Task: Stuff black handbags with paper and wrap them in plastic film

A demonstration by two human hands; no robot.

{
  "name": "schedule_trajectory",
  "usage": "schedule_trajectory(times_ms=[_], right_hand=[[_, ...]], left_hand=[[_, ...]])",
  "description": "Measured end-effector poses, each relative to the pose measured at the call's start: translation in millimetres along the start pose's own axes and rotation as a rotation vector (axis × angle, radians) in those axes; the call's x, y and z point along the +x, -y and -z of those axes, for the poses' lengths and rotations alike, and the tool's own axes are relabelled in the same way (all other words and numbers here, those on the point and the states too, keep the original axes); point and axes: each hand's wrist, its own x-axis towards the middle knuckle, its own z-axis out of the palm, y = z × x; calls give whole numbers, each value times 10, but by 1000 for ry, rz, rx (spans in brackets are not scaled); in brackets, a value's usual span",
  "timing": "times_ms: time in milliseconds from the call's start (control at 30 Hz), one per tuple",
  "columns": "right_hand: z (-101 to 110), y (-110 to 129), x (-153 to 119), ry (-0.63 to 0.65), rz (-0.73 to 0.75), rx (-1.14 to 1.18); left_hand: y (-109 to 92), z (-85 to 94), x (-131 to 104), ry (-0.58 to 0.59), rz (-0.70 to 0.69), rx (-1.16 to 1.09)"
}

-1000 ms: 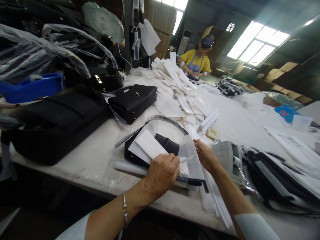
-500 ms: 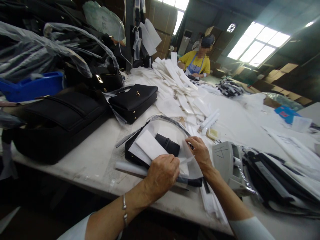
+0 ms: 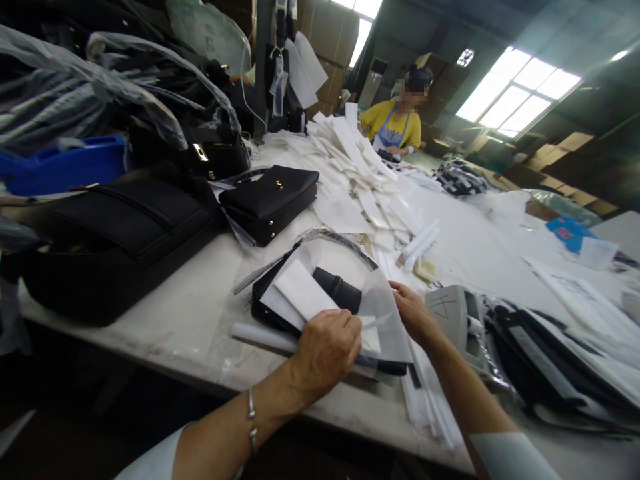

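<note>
A black handbag (image 3: pixel 270 293) lies on the table in front of me, its wrapped handle (image 3: pixel 345 240) arched at the back. A thick white padding piece (image 3: pixel 305 288), a black strap tab (image 3: pixel 337 289) and a translucent sheet (image 3: pixel 387 317) rest on the bag. My left hand (image 3: pixel 327 347) is closed over its near side, fingertips pinching a thin translucent strip (image 3: pixel 374 321). At the sheet's right edge is my right hand (image 3: pixel 413 313), its fingers curled and partly hidden; what they hold is unclear.
Left stand a large black bag (image 3: pixel 125 233), a smaller black handbag (image 3: pixel 273 200) and a blue bin (image 3: pixel 70 163). White strips (image 3: pixel 355 160) are heaped behind. To the right are a grey device (image 3: pixel 450 317) and stacked black pieces (image 3: pixel 550 367). A co-worker (image 3: pixel 395 127) sits at the far side.
My right hand has shifted slightly right and down, and the sheet's edge now covers its fingertips. My left hand keeps its pinch at nearly the same spot.
</note>
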Motion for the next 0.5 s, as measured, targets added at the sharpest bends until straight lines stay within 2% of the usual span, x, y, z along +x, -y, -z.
schedule_trajectory(times_ms=[233,367,433,500], right_hand=[[-101,71,35,100,69,35],[-17,110,71,-121,202,-103],[60,221,-3,-248,283,-135],[104,402,-151,-309,412,-171]], left_hand=[[0,-11,-6,-8,5,13],[1,-31,-6,-7,10,13],[2,-37,-3,-4,8,14],[1,-34,1,0,8,19]])
